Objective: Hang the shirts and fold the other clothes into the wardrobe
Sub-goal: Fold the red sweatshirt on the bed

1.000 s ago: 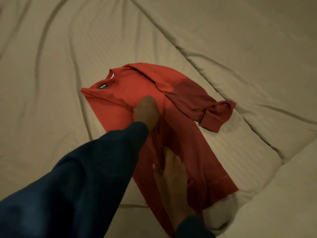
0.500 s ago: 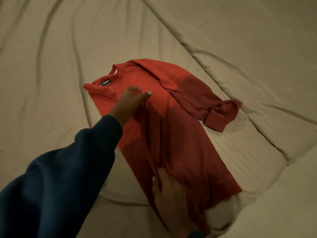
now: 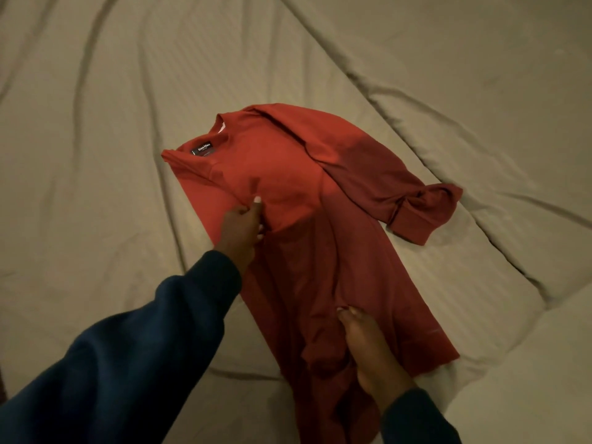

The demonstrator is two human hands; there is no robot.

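Dark navy long sleeves [image 3: 134, 341] with ribbed cuffs, bare hands [image 3: 241, 228].

The left hand [image 3: 241, 226] has drawn back from the collar and now pinches the red shirt [image 3: 307, 225].

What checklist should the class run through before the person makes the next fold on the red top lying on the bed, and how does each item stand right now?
1. Red top lies flat on the bed sheet: ok.
2. Left hand has a hold on the cloth: ok, thumb and fingers pinch a fold near the chest.
3. Right hand steadies the lower part: ok, it rests on the cloth near the hem.
4. Sleeve tucked in: not ok, its cuff sticks out onto the sheet at the right.
5. Front free of creases: not ok, ridges run down the middle.
6. Other sleeve tidy: cannot tell, hidden underneath.
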